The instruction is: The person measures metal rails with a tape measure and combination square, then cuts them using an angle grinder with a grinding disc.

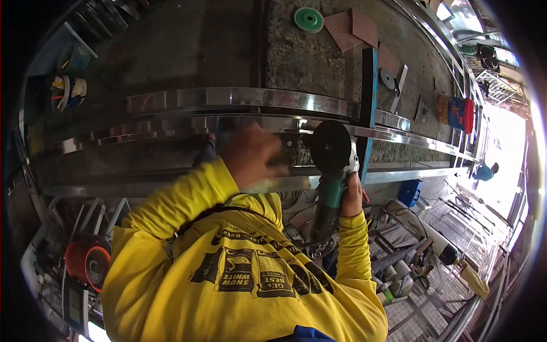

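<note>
My right hand (351, 195) is wrapped round the body of a green angle grinder (329, 192). The grinder's round dark disc (331, 147) faces up beside a shiny metal bar (393, 134). To its left, my left hand (250, 155) is smeared by motion above the metal bars, so its fingers do not show clearly. Another polished bar (245, 97) lies behind, roughly parallel to the first. Crossing at right is a blue-edged bar (369, 85).
A green disc (309, 20) and brown sheets (347, 29) lie on the worn tabletop. Buckets stand at far left (71, 90) and right (456, 113). An orange-rimmed drum (90, 262) sits lower left. A person in blue (485, 171) is far right.
</note>
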A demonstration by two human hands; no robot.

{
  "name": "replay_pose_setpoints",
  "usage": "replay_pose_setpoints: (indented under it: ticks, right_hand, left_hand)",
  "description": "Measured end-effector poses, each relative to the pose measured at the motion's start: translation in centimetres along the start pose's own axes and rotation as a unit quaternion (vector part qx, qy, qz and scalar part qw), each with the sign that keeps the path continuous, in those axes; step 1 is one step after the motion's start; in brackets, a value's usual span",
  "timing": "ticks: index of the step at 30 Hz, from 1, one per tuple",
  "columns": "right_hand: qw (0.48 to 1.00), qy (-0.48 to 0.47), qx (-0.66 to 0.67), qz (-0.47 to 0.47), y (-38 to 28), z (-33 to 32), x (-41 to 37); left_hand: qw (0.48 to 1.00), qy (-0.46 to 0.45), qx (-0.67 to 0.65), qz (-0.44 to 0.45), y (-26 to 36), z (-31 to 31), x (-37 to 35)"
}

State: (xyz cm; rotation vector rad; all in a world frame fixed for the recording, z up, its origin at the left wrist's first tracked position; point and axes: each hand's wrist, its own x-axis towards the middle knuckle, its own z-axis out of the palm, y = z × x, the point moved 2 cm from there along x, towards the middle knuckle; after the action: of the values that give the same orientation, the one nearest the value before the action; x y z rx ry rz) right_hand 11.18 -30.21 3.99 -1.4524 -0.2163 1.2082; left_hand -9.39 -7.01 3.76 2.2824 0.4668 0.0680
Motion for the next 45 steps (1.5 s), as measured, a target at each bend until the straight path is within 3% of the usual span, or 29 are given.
replay_pose_setpoints:
  ticks: [1,3,5,7,21,45]
  right_hand:
    - [1.0,-0.005,-0.007,0.009,-1.0,1.0,-0.4]
    - [0.999,-0.026,-0.004,0.021,-1.6,1.6,-0.3]
    - [0.998,-0.056,0.015,0.034,-1.5,1.5,-0.2]
    - [0.998,-0.048,-0.007,0.037,-1.7,2.1,-0.1]
    - [0.993,-0.035,-0.105,0.028,0.3,1.4,-0.1]
    - [0.996,-0.046,-0.071,0.015,0.9,1.9,0.4]
  left_hand:
    - [0.991,0.094,0.094,-0.007,-1.6,-2.4,1.1]
    - [0.982,0.119,0.139,-0.057,-4.9,-3.4,2.7]
    - [0.981,-0.063,0.093,-0.158,-6.9,-2.9,4.3]
    - [0.948,-0.212,0.078,-0.222,-7.1,-3.2,5.4]
    - [0.964,-0.147,0.106,-0.194,-6.3,-2.8,4.5]
    - [0.959,-0.153,0.133,-0.199,-5.6,-3.2,4.7]
